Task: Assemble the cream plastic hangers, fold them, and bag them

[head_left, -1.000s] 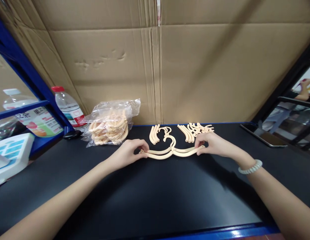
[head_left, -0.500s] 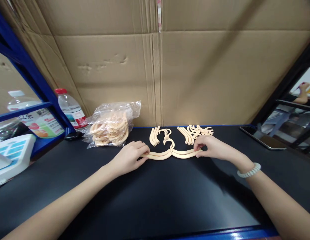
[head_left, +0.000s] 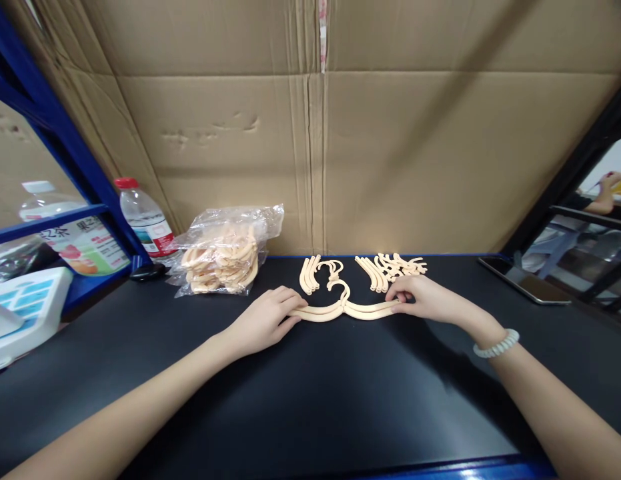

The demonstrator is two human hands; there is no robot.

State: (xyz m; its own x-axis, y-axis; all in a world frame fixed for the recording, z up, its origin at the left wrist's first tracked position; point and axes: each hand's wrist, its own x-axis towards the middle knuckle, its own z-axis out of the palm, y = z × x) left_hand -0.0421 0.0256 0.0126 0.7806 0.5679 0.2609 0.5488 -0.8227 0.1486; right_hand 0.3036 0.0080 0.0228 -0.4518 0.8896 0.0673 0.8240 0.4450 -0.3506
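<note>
A cream plastic clothes hanger [head_left: 320, 313] lies across the black tabletop, its curved hook pointing away from me and an arm reaching out to each side. My left hand [head_left: 270, 317] has thumb and fingers closed around the tip of its left arm. At the opposite end, my right hand [head_left: 415, 297] pinches the tip of the right arm. Just behind the hanger are loose curved arm pieces [head_left: 309, 275] with a few hook pieces [head_left: 331, 269]. More arm pieces [head_left: 371, 273] and a heap of small hook pieces [head_left: 400, 265] lie behind my right hand.
A clear plastic bag [head_left: 220, 257] of similar cream parts sits at the back left, beside a red-capped bottle [head_left: 147, 220]. A phone [head_left: 523, 280] lies at the back right. Cardboard [head_left: 415, 153] walls off the back, and a blue-and-white box [head_left: 27, 313] stands far left.
Both hands keep hold of the hanger's ends. The left hand has shifted slightly right and the right hand slightly left along the arms. The view has tilted a little.
</note>
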